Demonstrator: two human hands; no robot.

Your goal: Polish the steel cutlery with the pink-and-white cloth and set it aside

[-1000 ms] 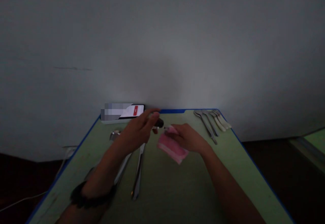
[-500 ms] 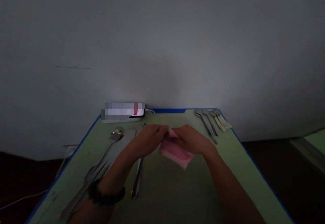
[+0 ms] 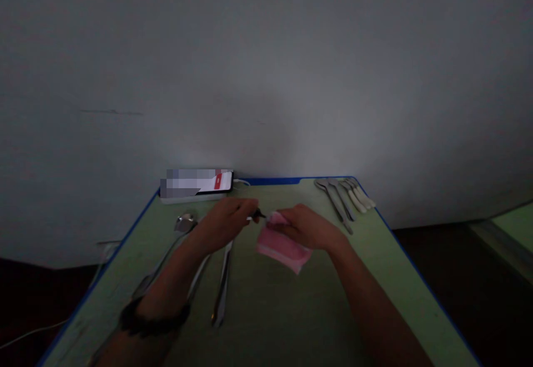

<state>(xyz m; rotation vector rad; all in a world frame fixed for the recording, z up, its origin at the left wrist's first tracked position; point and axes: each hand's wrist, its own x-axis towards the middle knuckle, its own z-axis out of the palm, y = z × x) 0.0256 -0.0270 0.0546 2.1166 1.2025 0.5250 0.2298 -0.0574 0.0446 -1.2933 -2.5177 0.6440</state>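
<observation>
My left hand (image 3: 227, 222) is closed on one end of a small utensil (image 3: 257, 216) held above the green table (image 3: 270, 311). My right hand (image 3: 306, 227) grips a pink cloth (image 3: 281, 247), bunched around the utensil's other end. The two hands are close together over the middle of the table. Only a short part of the utensil shows between them, so its kind is unclear in the dim light.
Several metal utensils (image 3: 219, 286) lie on the table's left side under my left forearm, with a spoon (image 3: 183, 224) further left. Another group of utensils (image 3: 343, 197) lies at the far right corner. A phone (image 3: 197, 182) with a lit screen rests at the far edge by the wall.
My hands came together over the pink cloth half a second ago. Now the left hand has drawn slightly left, baring a short length of the utensil between the hands.
</observation>
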